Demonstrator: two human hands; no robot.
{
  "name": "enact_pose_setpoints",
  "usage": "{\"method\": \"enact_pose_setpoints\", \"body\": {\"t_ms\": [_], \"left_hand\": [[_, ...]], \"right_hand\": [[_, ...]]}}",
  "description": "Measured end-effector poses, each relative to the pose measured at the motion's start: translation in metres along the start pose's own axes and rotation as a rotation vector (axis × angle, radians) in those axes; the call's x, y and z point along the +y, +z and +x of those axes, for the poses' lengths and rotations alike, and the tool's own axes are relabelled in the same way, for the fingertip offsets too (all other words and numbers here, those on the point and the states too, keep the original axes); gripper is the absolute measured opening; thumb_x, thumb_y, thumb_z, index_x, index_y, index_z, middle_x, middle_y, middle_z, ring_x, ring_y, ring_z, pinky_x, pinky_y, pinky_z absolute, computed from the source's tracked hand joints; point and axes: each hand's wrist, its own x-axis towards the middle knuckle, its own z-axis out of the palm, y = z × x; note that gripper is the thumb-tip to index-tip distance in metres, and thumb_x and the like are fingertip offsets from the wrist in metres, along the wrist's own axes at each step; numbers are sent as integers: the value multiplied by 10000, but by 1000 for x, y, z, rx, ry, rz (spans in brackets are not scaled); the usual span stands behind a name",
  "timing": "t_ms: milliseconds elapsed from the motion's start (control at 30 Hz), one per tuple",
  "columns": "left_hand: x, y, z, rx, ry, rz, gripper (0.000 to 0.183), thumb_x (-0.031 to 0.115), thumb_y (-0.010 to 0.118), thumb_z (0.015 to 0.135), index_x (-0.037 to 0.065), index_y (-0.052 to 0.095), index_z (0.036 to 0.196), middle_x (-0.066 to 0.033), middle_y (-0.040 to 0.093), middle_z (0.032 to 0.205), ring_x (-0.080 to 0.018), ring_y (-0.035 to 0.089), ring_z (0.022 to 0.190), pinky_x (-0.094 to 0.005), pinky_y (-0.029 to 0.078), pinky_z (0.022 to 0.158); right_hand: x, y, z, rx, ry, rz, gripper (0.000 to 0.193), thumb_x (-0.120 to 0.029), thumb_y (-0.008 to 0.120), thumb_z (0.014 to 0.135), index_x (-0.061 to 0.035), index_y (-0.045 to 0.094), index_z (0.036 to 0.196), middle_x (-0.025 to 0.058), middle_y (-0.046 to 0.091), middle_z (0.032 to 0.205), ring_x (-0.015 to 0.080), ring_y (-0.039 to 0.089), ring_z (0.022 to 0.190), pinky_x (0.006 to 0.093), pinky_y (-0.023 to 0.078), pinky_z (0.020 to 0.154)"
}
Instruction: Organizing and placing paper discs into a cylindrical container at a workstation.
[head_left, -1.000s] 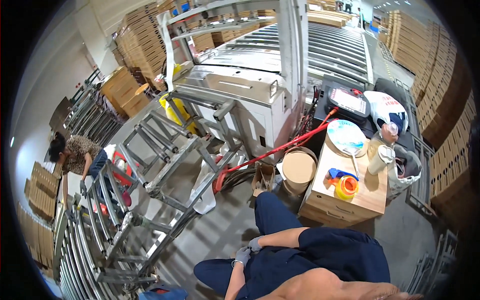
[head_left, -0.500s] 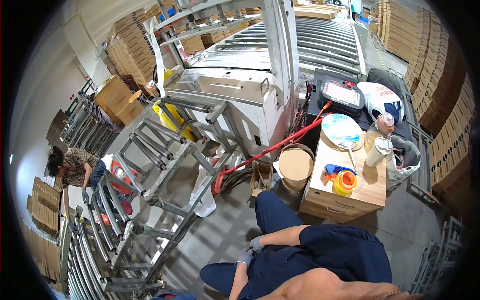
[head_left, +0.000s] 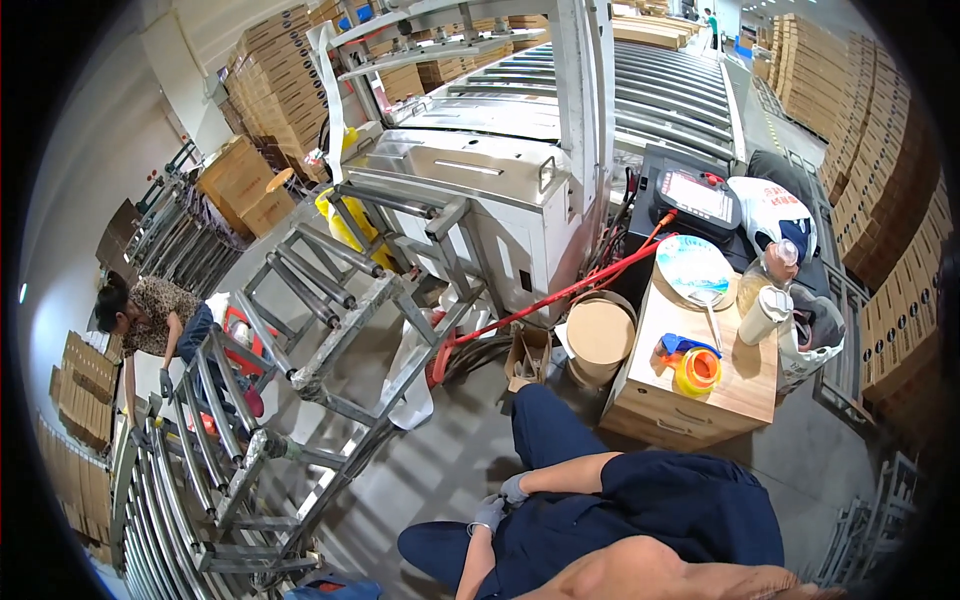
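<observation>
Both my hands rest together in front of my lap, in thin grey gloves. My left hand [head_left: 488,513] lies against my right hand [head_left: 514,489], fingers curled and partly hidden. Whether anything small sits between them cannot be made out. Dark blue trousers cover my bent legs [head_left: 550,430] around them. Closest to my knee are a small open carton [head_left: 528,358] and a round drum with a brown lid [head_left: 600,330]. A wooden cabinet [head_left: 640,400] beyond my right arm bears an orange-yellow tape roll [head_left: 698,372], a blue tape dispenser [head_left: 685,345], a hand fan [head_left: 694,268] and a cup [head_left: 766,316].
A metal roller frame [head_left: 340,345] stands to the left; a co-worker [head_left: 165,320] bends over rollers beyond it. Ahead are a white machine [head_left: 470,190] and a roller conveyor [head_left: 670,95]. A red hose [head_left: 540,310] crosses near the floor. Stacked cartons [head_left: 880,200] rise at right.
The view has shifted slightly, so the surroundings sit a little lower and mostly further right. My hands keep their place together. The co-worker's head and arm have moved a little.
</observation>
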Motion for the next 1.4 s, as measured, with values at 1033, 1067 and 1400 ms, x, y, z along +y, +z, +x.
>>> {"method": "enact_pose_setpoints", "body": {"t_ms": [1033, 1067, 1400], "left_hand": [[14, 4, -6, -33, -59, -40, 288, 129, 500, 731, 8, 500, 993, -49, 537, 764, -112, 492, 593, -219, 418, 506], [15, 4, -8, -50, -48, -38, 285, 130, 494, 734, 5, 501, 991, -50, 538, 764, -111, 490, 596, -217, 415, 510], [16, 2, -6, -73, -44, 25, 261, 137, 479, 747, 9, 512, 971, -38, 536, 738, -98, 470, 580, -214, 390, 481]], "right_hand": [[3, -5, -12, 95, -61, 56, 297, -257, 447, 664, -24, 594, 772, 151, 577, 729, 273, 538, 665, 367, 396, 599], [3, -5, -13, 94, -87, 89, 297, -258, 447, 667, -25, 594, 776, 151, 576, 733, 275, 538, 668, 366, 397, 602], [5, -2, -4, 87, -6, 31, 309, -276, 447, 676, -29, 595, 790, 151, 578, 772, 288, 542, 703, 365, 403, 621]]}}
